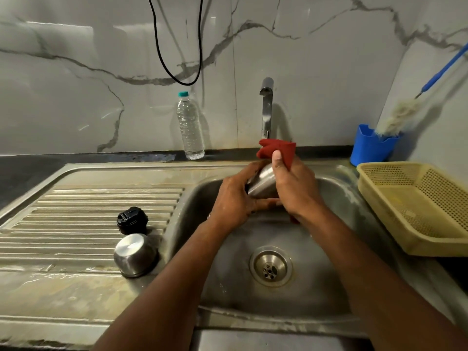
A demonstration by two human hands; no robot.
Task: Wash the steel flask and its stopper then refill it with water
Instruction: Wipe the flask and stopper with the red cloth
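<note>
Your steel flask (262, 184) is held tilted over the sink basin (298, 252), below the tap (266, 107); only a short stretch of its smooth, brushed, rounded body shows between your hands. Your left hand (234, 198) curls its fingers round the flask from the left and beneath, gripping it. Your right hand (295, 184) grips a red cloth (277, 149), pinched under the thumb and pressed against the flask's far side; the cloth looks soft and folded, one corner sticking up above your thumb. On the ribbed steel drainboard (88, 214) to the left stand two pieces: one black plastic stopper (132, 220), round and ridged, and just in front of it one shiny steel cup lid (135, 254), turned upside down. On the dark counter (76, 158) behind stands one clear plastic water bottle (190, 126) with a teal cap. To the right sit one beige perforated plastic basket (425, 206) and one blue holder (371, 146) with a bristly bottle brush (400, 115) on a blue handle.
</note>
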